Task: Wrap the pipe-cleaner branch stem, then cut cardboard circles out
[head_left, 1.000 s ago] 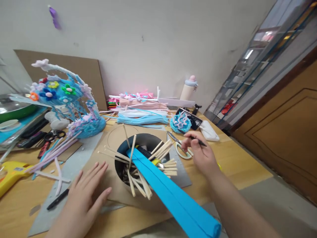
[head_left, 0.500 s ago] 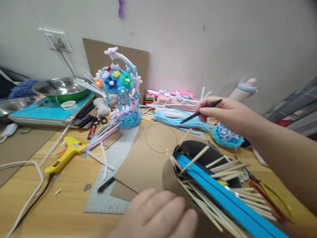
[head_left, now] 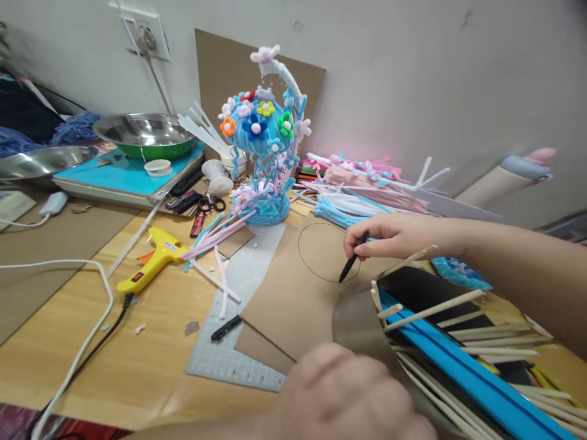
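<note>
My right hand (head_left: 383, 237) is closed round a black pen (head_left: 352, 261), whose tip meets the lower edge of a circle drawn on brown cardboard (head_left: 279, 287). Close to the camera, my left hand (head_left: 351, 397) is curled beside a dark holder (head_left: 355, 321); its fingertips are hidden. Wooden sticks (head_left: 440, 308) and a blue strip (head_left: 458, 360) stick out of the holder. Under the cardboard lies a grey cutting mat (head_left: 206, 351), with a black pen cap (head_left: 226, 328) on it.
A blue flowered lamp-like craft (head_left: 261, 131) stands behind the cardboard. To the left lie a yellow glue gun (head_left: 153, 260) with its cable, scissors (head_left: 211, 203) and a metal bowl (head_left: 147, 131) on a blue book. Bundles of fuzzy stems (head_left: 348, 205) lie at the back.
My right hand has come down and brought the pen tip to the circle's lower edge. The view has shifted, so the table things appear further right, and the craft higher.
</note>
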Demonstrator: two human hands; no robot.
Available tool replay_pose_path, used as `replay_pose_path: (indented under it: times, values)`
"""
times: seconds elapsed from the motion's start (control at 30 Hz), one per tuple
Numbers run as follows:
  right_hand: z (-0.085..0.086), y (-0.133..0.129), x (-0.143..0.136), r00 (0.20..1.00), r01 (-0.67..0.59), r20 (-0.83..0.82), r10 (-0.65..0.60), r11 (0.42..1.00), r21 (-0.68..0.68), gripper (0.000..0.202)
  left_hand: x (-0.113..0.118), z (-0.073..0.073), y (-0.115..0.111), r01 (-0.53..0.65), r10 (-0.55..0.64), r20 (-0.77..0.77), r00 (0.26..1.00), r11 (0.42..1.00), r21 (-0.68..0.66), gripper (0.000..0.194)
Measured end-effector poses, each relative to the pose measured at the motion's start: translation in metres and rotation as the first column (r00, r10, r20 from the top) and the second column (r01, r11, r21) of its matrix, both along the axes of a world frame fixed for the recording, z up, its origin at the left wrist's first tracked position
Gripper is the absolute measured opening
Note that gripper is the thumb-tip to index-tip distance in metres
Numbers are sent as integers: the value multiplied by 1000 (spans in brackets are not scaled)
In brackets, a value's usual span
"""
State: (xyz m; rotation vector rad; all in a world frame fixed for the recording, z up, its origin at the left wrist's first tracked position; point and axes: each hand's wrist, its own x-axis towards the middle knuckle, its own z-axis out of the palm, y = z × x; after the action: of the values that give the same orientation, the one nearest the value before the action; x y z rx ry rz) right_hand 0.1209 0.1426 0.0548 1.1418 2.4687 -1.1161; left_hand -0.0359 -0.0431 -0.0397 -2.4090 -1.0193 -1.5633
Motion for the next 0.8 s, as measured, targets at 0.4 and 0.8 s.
replay_pose_path:
  times: [0.4,0.8]
  values:
    - [-18,-6,16,981,131,-103,-166,950,-283,26,9,-10,9,-33,-97,-88,991,464,-885,84]
    - [-20,-7,14,982,135,-92,-163,957,-257,27,6,-16,10,24,-78,-22,997,549,-836,81]
